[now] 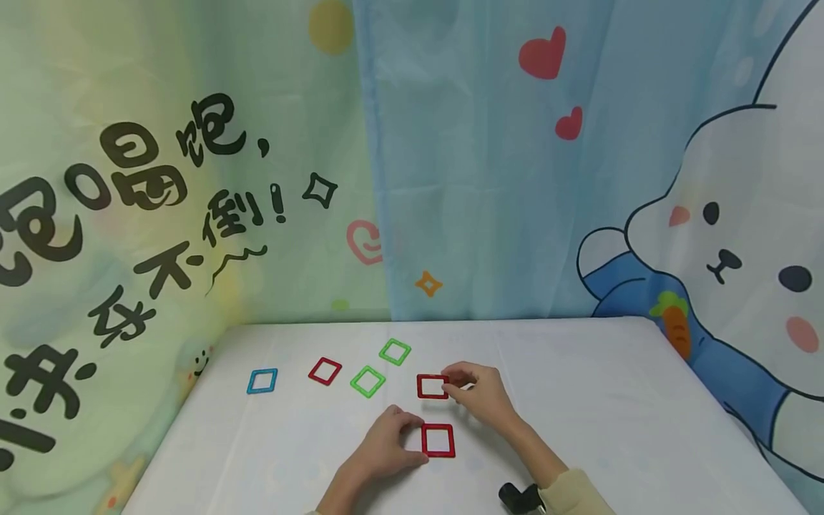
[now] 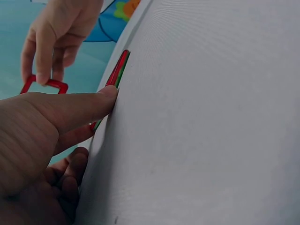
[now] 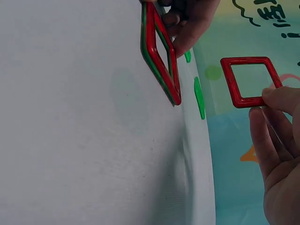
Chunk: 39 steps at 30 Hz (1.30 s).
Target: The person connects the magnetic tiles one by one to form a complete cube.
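Note:
My right hand (image 1: pixel 473 390) pinches a red square frame (image 1: pixel 433 386) by its right edge, just above the white table (image 1: pixel 579 400); the same frame (image 3: pixel 251 80) and the fingers (image 3: pixel 281 101) show in the right wrist view. My left hand (image 1: pixel 386 447) holds a second red square frame (image 1: pixel 438 440) by its left side, tilted up off the table. Close up, that frame (image 3: pixel 161 51) has a green layer under the red. The left index finger (image 2: pixel 93 101) lies along its edge (image 2: pixel 117 72).
Further left on the table lie a blue frame (image 1: pixel 262 380), a red frame (image 1: pixel 325 371) and two green frames (image 1: pixel 368 381) (image 1: pixel 395 351). Printed curtains hang behind the table and at its left. A black wrist device (image 1: pixel 518 497) sits near my right sleeve.

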### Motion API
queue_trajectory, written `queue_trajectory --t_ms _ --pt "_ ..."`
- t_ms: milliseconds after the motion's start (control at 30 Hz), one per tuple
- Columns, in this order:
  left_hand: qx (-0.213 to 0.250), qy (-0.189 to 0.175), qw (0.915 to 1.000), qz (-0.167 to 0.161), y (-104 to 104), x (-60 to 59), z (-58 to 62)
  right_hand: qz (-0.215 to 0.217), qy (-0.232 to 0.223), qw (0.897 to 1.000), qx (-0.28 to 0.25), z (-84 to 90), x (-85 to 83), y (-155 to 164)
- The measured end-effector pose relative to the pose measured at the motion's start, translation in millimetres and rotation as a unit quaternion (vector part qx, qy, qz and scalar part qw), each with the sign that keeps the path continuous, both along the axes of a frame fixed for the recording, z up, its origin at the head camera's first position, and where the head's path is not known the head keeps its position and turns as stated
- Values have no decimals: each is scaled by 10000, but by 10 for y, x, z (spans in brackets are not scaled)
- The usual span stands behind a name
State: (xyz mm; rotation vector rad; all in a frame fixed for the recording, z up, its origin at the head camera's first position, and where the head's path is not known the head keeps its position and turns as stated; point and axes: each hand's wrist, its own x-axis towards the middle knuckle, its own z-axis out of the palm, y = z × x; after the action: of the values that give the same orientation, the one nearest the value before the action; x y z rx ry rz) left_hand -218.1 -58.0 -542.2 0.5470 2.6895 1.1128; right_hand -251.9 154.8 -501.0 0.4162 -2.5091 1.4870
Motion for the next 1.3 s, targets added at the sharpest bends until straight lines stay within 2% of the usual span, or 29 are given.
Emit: queue_trajectory --t_ms 167,567,867,1300 --pt "68 101 9999 -27 2 20 36 16 109 9999 97 24 111 46" --pt "41 11 10000 -41 1 48 38 306 -26 9995 81 -32 303 115" --pt "54 -31 10000 -9 4 45 41 370 -234 9990 -69 -107 313 95" --pt "58 86 9999 23 3 53 40 502 -300 9981 185 -114 277 88"
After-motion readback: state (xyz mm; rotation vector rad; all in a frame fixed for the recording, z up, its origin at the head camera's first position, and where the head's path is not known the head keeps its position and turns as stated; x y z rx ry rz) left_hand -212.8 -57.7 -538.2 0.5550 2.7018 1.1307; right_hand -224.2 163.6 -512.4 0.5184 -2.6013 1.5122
